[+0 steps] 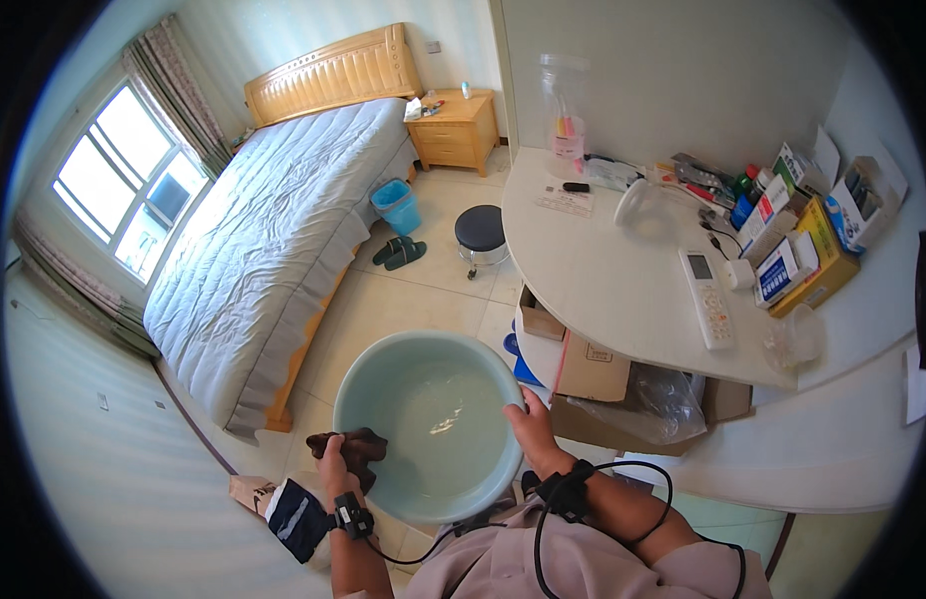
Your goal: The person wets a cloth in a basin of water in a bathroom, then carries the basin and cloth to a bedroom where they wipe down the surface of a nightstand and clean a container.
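A round pale green plastic basin with water in it is right in front of me, above the tiled floor. My left hand is at the basin's left rim, closed on a dark brown cloth that hangs over the rim, partly inside the basin. The hand's contact with the rim itself is unclear. On the opposite side, my right hand grips the basin's right rim, thumb on top, its other fingers largely hidden. Both wrists wear black straps with cables.
At right, a curved white table holds a remote control, medicine boxes and bottles, with cardboard boxes below. Beyond the basin are a black stool, green slippers, a blue bin and a bed. A paper bag stands lower left.
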A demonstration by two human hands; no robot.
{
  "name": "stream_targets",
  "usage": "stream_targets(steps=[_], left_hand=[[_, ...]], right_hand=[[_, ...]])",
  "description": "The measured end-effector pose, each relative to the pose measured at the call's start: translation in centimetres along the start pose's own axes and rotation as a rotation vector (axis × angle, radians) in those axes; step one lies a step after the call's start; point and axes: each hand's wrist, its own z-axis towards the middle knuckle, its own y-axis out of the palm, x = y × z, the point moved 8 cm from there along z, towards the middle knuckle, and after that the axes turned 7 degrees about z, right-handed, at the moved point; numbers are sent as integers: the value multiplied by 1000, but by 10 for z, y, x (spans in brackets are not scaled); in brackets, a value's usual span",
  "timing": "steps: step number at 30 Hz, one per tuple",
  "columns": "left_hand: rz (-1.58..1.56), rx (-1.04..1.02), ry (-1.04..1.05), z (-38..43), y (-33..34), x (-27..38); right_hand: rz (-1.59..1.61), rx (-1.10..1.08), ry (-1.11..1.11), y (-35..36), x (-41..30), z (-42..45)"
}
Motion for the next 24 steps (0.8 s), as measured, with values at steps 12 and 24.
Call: stream_targets(steps=[12,24], left_hand=[[-7,-50,31,163,79,40],[-54,-175,107,326,147,144]], right_hand=[[-84,162,-28,92,5,118],[-115,228,-4,228,6,236]])
